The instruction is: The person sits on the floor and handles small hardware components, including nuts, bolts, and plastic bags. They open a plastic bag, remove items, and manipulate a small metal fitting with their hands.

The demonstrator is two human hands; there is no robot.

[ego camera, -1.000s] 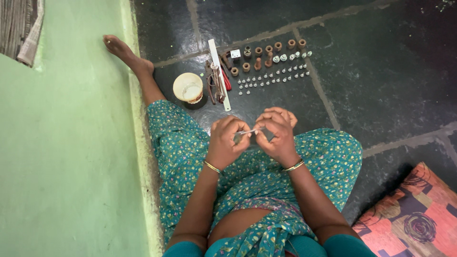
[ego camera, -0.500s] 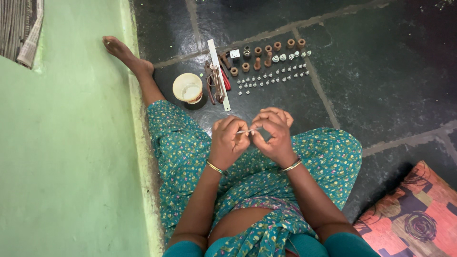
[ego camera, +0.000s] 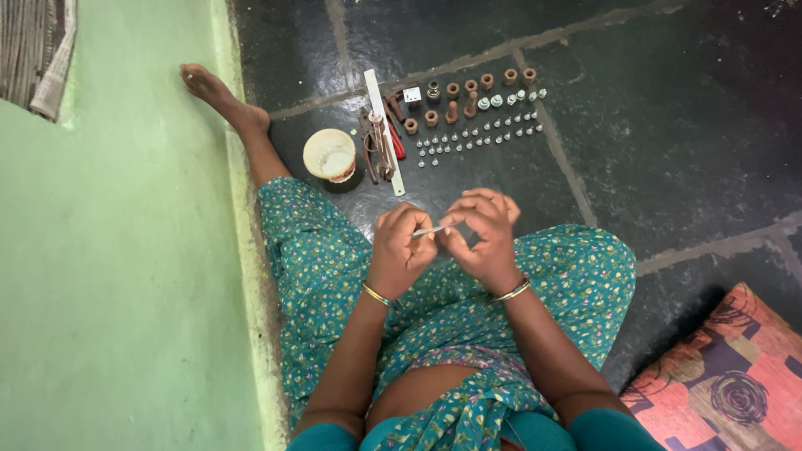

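I sit on a dark stone floor in a green flowered garment, with both hands raised over my lap. My left hand and my right hand are both pinched on a thin light-coloured strip held level between them. The fingers of both hands curl tightly round its ends. Each wrist wears a gold bangle. What the strip is made of I cannot make out.
On the floor ahead lie rows of small silver pieces, several brown cylindrical pieces, a white ruler, red-handled pliers and a round cream container. A green wall runs along the left. A patterned cushion lies at right.
Both hands have shifted slightly and the right fingers have re-gripped the strip. The strip stays between them. Nothing on the floor has moved.
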